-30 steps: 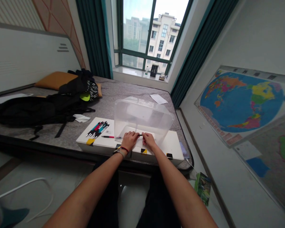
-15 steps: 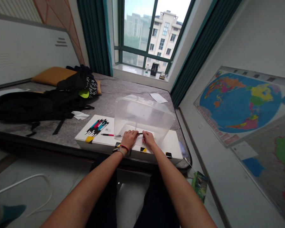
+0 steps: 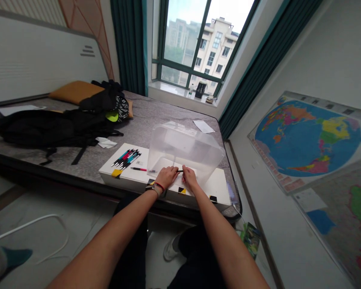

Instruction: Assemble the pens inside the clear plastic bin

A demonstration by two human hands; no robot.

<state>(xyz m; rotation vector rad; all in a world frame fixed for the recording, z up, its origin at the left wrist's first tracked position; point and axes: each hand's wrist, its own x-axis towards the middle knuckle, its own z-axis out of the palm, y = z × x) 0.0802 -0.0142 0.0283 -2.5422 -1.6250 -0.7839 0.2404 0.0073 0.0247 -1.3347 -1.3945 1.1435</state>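
Note:
Between my two hands is a thin dark pen (image 3: 180, 171), of which only a short stretch shows. My left hand (image 3: 166, 176) has its fingers closed round the left end. The other end is pinched by my right hand (image 3: 189, 176). Both hands are just above a white box (image 3: 220, 181) with yellow and black tape on its front edge. To the left of my left hand lies a single pen with a red part (image 3: 140, 169). Several teal, red and black pens (image 3: 126, 159) are bunched at the box's left end. Behind my hands stands a clear plastic bin (image 3: 188, 146).
The white box rests on a grey mattress (image 3: 165, 111). A black backpack (image 3: 54, 130) and a crumpled tissue (image 3: 106, 142) lie to the left. White paper (image 3: 203, 126) is behind the bin. A wall with a world map (image 3: 307, 132) rises on the right.
The camera view has shifted slightly. My hands stay together on the pen, with small finger movements. A shoe has come into view on the floor below.

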